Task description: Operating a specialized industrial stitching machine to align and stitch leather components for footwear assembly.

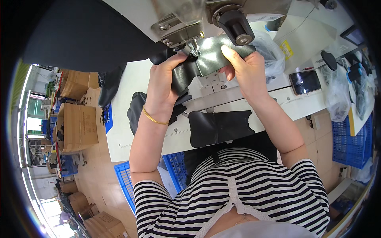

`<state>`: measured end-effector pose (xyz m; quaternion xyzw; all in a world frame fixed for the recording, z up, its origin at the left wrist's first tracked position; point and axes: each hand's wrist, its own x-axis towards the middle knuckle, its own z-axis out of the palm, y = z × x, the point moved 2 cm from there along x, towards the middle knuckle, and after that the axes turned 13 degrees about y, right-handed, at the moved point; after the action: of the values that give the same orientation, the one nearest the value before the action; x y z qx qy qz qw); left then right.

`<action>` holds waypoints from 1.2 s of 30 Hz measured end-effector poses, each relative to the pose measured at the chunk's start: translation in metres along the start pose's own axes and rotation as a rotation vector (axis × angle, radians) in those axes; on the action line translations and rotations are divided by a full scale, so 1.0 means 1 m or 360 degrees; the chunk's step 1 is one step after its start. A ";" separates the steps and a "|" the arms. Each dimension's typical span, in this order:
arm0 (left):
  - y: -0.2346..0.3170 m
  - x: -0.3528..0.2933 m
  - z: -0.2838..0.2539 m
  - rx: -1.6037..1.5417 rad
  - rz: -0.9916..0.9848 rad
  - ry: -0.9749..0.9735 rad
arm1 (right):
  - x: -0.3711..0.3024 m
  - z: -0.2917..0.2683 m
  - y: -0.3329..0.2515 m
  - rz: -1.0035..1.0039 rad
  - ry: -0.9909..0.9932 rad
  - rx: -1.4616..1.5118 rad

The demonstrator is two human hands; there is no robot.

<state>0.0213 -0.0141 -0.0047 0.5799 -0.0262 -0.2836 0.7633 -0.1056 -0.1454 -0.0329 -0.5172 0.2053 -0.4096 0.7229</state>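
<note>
Both my hands grip a shiny black leather piece [210, 53] beneath the head of a sewing machine [186, 31]. My left hand [164, 75] is closed on its left part, thumb close beside the presser foot [194, 49]. On the right, my right hand [249, 71] pinches the piece with the thumb on top and fingers underneath. The leather bends down in a fold between the hands, and the needle point cannot be made out. Another flat black leather piece [220, 126] lies at the table's near edge. Dark pieces [138, 109] are heaped beside my left wrist.
A phone [304, 82] rests on the white table [127, 137] at the right, near clear plastic bags [337, 95]. Blue crates [351, 139] stand lower right, and another blue crate [174, 170] is under the table. Cardboard boxes [79, 127] stand on the floor at left.
</note>
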 end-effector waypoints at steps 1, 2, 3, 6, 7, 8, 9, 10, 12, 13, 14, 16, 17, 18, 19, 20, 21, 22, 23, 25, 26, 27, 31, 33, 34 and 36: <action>0.001 -0.003 0.000 -0.0071 -0.0013 -0.0001 | 0.000 -0.001 0.000 0.0005 -0.0005 -0.0004; 0.003 -0.005 0.000 -0.0141 -0.0024 -0.0003 | 0.000 0.000 -0.001 0.0004 -0.0006 -0.0003; 0.002 -0.003 -0.003 -0.0140 -0.0024 -0.0003 | -0.001 0.000 -0.003 0.0007 -0.0021 0.0002; -0.001 0.002 -0.008 -0.0191 -0.0037 -0.0117 | -0.002 -0.001 -0.002 0.0019 -0.0046 0.0049; -0.002 -0.002 -0.008 -0.0211 0.0024 -0.0035 | -0.003 -0.002 0.000 0.0032 -0.0057 0.0089; -0.003 -0.006 -0.011 -0.0233 0.0087 0.0060 | -0.008 0.000 -0.001 0.0044 -0.0065 0.0090; -0.008 -0.012 -0.013 -0.0231 0.0078 0.0065 | -0.017 -0.002 -0.005 0.0059 0.0003 0.0065; -0.013 -0.022 -0.019 -0.0145 0.0150 0.0056 | -0.027 -0.004 -0.005 0.0079 0.0070 0.0038; -0.027 -0.040 -0.032 -0.0049 0.0308 0.0124 | -0.054 -0.011 0.004 0.0165 0.0047 0.0143; -0.036 -0.041 -0.047 -0.0040 0.0232 0.0094 | -0.065 -0.018 0.015 0.0280 0.0000 0.0054; -0.044 -0.043 -0.062 -0.0032 0.0147 0.0063 | -0.076 -0.026 0.025 0.0400 -0.0044 -0.0038; -0.054 -0.048 -0.080 0.0012 0.0052 0.0085 | -0.087 -0.035 0.043 0.0527 -0.0146 -0.0056; -0.058 -0.049 -0.087 0.0043 -0.0012 0.0069 | -0.090 -0.036 0.051 0.0541 -0.0191 -0.0131; -0.061 -0.051 -0.093 0.0056 -0.0035 0.0102 | -0.093 -0.036 0.058 0.0551 -0.0237 -0.0202; -0.062 -0.052 -0.097 0.0058 -0.0030 0.0092 | -0.097 -0.035 0.062 0.0550 -0.0228 -0.0259; -0.063 -0.051 -0.101 0.0057 -0.0012 0.0073 | -0.098 -0.034 0.068 0.0571 -0.0235 -0.0249; -0.065 -0.050 -0.107 0.0074 0.0006 0.0110 | -0.099 -0.032 0.072 0.0545 -0.0257 -0.0265; -0.065 -0.051 -0.110 0.0085 0.0007 0.0125 | -0.100 -0.031 0.075 0.0513 -0.0279 -0.0280; -0.066 -0.051 -0.112 0.0087 0.0014 0.0126 | -0.100 -0.030 0.079 0.0522 -0.0292 -0.0304; -0.064 -0.051 -0.116 0.0092 0.0026 0.0131 | -0.100 -0.026 0.082 0.0540 -0.0292 -0.0299; -0.064 -0.052 -0.118 0.0088 0.0028 0.0131 | -0.102 -0.024 0.082 0.0550 -0.0290 -0.0301; -0.062 -0.053 -0.120 0.0084 0.0032 0.0130 | -0.103 -0.022 0.082 0.0550 -0.0297 -0.0298; -0.055 -0.056 -0.126 0.0099 0.0106 0.0190 | -0.104 -0.011 0.082 0.0571 -0.0340 -0.0250; -0.044 -0.055 -0.128 0.0153 0.0345 0.0255 | -0.102 -0.003 0.080 0.0593 -0.0376 -0.0251; -0.038 -0.053 -0.132 0.0151 0.0358 0.0266 | -0.100 0.001 0.079 0.0593 -0.0403 -0.0176; -0.016 -0.043 -0.151 0.0434 0.0456 0.0510 | -0.097 0.008 0.081 0.0590 -0.0460 -0.0088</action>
<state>0.0350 0.1348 -0.0559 0.7055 -0.0250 -0.0709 0.7047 -0.1254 -0.0517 -0.1163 -0.5435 0.2022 -0.1858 0.7932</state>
